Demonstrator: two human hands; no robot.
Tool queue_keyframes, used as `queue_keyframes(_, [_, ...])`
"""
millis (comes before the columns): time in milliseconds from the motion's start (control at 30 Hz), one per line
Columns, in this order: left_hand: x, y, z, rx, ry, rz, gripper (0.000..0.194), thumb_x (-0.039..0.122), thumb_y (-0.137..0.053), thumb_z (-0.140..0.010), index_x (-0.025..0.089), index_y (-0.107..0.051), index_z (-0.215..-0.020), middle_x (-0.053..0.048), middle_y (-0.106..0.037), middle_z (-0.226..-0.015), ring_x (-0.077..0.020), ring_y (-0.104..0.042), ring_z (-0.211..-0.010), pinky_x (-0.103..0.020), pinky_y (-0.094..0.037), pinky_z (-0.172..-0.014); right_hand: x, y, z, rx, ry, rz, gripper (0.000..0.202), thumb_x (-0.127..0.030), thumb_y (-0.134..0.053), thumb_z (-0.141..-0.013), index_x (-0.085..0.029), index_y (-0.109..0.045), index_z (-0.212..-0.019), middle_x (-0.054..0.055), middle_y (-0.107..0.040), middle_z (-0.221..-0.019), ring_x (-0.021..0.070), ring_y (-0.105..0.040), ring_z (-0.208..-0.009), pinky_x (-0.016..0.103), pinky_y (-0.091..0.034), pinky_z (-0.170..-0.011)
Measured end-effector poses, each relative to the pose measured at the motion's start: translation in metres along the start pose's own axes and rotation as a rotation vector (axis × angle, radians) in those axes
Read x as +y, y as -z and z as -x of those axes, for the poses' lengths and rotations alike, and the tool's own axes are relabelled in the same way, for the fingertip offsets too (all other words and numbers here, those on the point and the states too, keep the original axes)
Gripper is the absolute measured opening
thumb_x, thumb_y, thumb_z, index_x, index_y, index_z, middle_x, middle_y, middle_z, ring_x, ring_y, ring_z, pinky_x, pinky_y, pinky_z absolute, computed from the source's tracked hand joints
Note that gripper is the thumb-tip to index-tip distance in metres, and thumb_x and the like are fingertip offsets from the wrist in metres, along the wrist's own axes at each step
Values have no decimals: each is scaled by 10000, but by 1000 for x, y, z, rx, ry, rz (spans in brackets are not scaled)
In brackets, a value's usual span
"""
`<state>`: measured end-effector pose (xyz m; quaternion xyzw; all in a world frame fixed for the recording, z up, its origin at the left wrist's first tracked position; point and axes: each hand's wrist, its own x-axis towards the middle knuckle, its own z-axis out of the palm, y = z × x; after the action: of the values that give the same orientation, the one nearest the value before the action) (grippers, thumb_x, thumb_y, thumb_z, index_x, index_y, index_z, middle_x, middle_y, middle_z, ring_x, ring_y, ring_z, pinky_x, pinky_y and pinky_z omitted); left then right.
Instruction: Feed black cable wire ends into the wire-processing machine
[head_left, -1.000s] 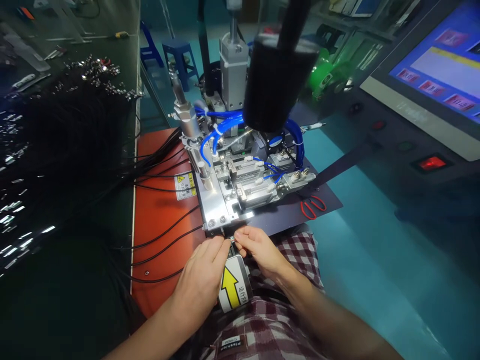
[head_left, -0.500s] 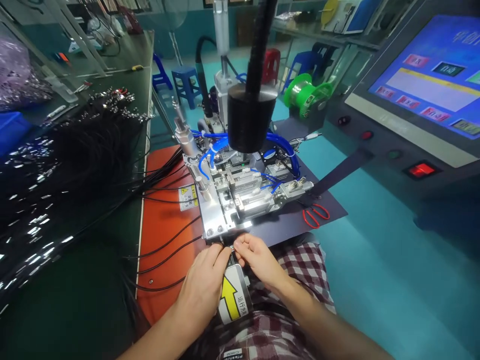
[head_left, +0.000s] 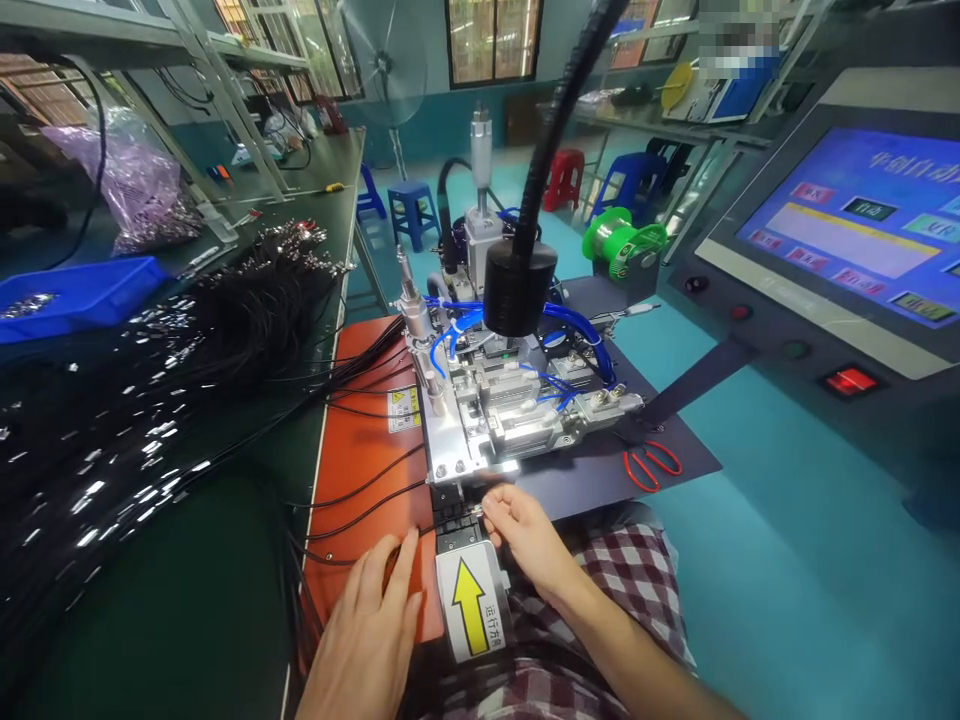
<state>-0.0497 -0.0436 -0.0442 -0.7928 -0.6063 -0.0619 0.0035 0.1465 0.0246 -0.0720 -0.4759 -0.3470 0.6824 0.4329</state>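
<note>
My right hand (head_left: 525,535) pinches the small shiny metal end of a black cable (head_left: 444,522) over the black feed track (head_left: 457,538) at the machine's front. My left hand (head_left: 367,610) is open, fingers spread, above the orange board (head_left: 360,510); its fingertips are beside the same cable, and I cannot tell if they touch it. Just behind the hands stands the machine (head_left: 517,400), with silver cylinders and blue air tubes. In front of the track a white plate (head_left: 480,640) bears a yellow arrow. Other black cables cross the orange board into the machine.
A heap of black cables (head_left: 247,310) with metal ends covers the left bench, beside a blue tray (head_left: 82,295). Red-handled scissors (head_left: 652,467) lie right of the machine. A black lamp-like head (head_left: 519,285) hangs above it. A touchscreen panel (head_left: 855,220) and green spool (head_left: 621,243) stand right.
My left hand has left the cable end and moved left and toward me, its fingers opening. My right hand stays at the track with the metal end. The camera view has tilted up.
</note>
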Motion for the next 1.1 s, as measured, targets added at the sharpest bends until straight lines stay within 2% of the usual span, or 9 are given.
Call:
queue_keyframes(267, [-1, -2, 3, 69, -25, -102, 557, 271, -377, -902, 293, -216, -1435, -72, -536, -1273, -253, -537, -1101, -350, -530, -788, 1, 17, -3, 69, 24, -1, 400, -552, -542, -788, -153, -559, -772, -32, -527, -595, 101, -467, -485, 243, -335, -518])
queue_keyframes(467, [-3, -4, 5, 60, -47, -96, 501, 289, -395, -888, 261, -356, -1387, -86, -544, -1261, -264, -532, -1108, -339, -529, -769, -1, 34, 5, 186, 37, -29, 368, -520, -608, -759, -153, -576, -741, -37, -507, -582, 99, -446, -488, 236, -328, -504])
queue_keyframes(567, [-7, -4, -12, 18, -28, -56, 459, 304, -391, -894, 224, -424, -1345, -96, -533, -1273, -277, -508, -1136, -379, -501, -849, -2, 35, 8, 196, 41, -11, 355, -500, -612, -766, -153, -572, -703, -34, -498, -578, 99, -437, -491, 235, -326, -504])
queue_keyframes(667, [-17, 12, -43, -78, 1, 36, 441, 283, -357, -916, 166, -418, -1336, -129, -461, -1334, -295, -417, -1223, -425, -443, -935, -4, 34, 10, 174, 46, 17, 342, -475, -615, -774, -158, -549, -662, -33, -484, -577, 100, -421, -499, 236, -319, -508])
queue_keyframes(767, [-32, 45, -60, -204, -119, 268, 380, 199, -312, -930, 188, -436, -1289, -104, -451, -1317, -215, -456, -1170, -345, -424, -941, -7, 35, 15, 148, 37, 56, 334, -443, -599, -800, -167, -517, -631, -34, -465, -568, 103, -404, -519, 234, -319, -527])
queue_keyframes(833, [-38, 67, -52, -382, -285, 396, 275, 152, -336, -917, 204, -581, -1028, -56, -559, -1085, -153, -551, -948, -254, -457, -815, -10, 39, 19, 156, 17, 74, 320, -426, -596, -808, -171, -507, -638, -34, -469, -594, 98, -394, -522, 229, -312, -526])
queue_keyframes(900, [-40, 80, -35, -577, -471, 328, 236, 109, -412, -873, 205, -608, -780, -24, -576, -863, -156, -549, -827, -251, -443, -734, -13, 43, 22, 163, 8, 78, 298, -418, -588, -816, -174, -512, -661, -36, -462, -599, 98, -391, -525, 227, -309, -524])
queue_keyframes(1000, [-40, 86, -13, -522, -577, 158, 137, 140, -529, -803, 169, -593, -684, -78, -588, -853, -236, -534, -865, -351, -420, -785, -19, 42, 25, 157, 10, 72, 286, -405, -576, -828, -176, -506, -672, -37, -458, -606, 96, -388, -527, 223, -314, -525])
queue_keyframes(1100, [-41, 91, -18, -567, -447, 323, 217, 124, -440, -869, 186, -609, -748, -21, -580, -713, -154, -535, -669, -265, -418, -650, -26, 33, 29, 135, 38, 86, 282, -389, -557, -848, -175, -502, -672, -39, -458, -595, 93, -393, -529, 216, -327, -538])
